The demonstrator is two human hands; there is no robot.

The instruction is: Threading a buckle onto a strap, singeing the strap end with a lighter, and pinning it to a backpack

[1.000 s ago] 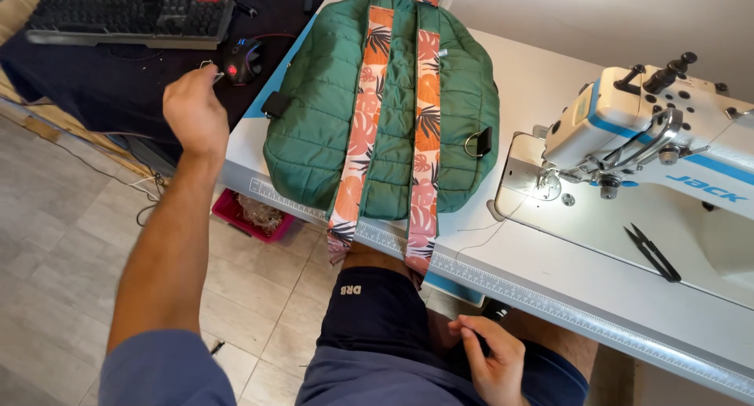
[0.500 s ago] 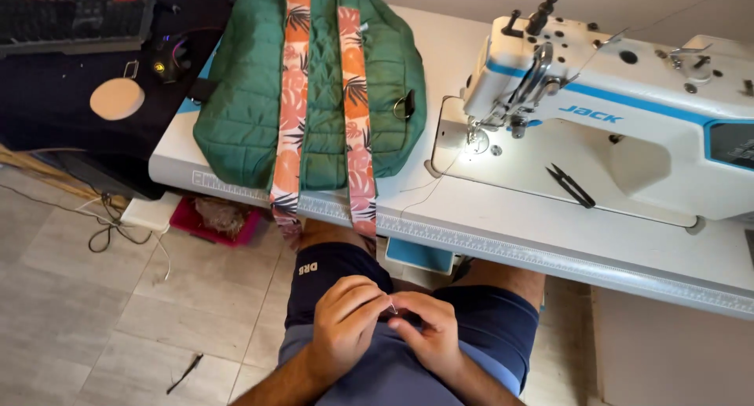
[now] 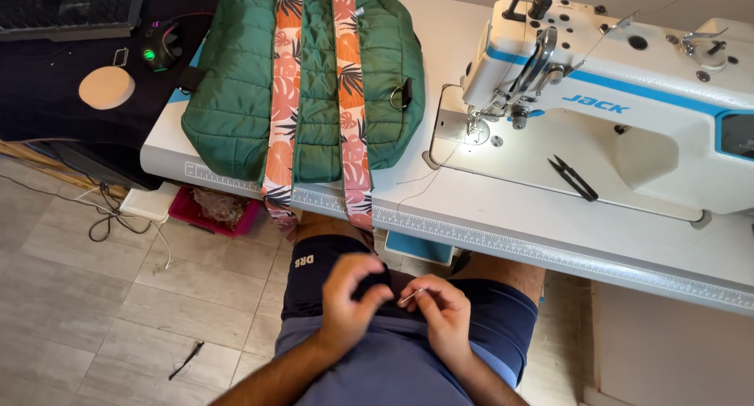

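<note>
Both hands are down over my lap, below the table's front edge. My left hand (image 3: 352, 300) is curled, fingertips pinched on a small dark piece I cannot make out. My right hand (image 3: 444, 316) pinches a small thin metal piece (image 3: 408, 298) that points toward the left fingers. On the white sewing table (image 3: 503, 217) lies a green quilted backpack (image 3: 314, 76), its two orange leaf-print straps (image 3: 283, 107) hanging over the front edge. A white industrial sewing machine (image 3: 620, 100) stands to the right, its lamp lit at the needle.
Black thread snips (image 3: 573, 178) lie on the machine bed. A dark side desk at the left carries a keyboard (image 3: 67, 5), a mouse with a green light (image 3: 157, 49) and a round white disc (image 3: 106, 88). A pink box (image 3: 212, 210) and cables sit on the tiled floor.
My left hand came back from the mouse on the side desk to my lap. Both hands now meet there, and a small metal piece shows between the fingers. The view has shifted right.
</note>
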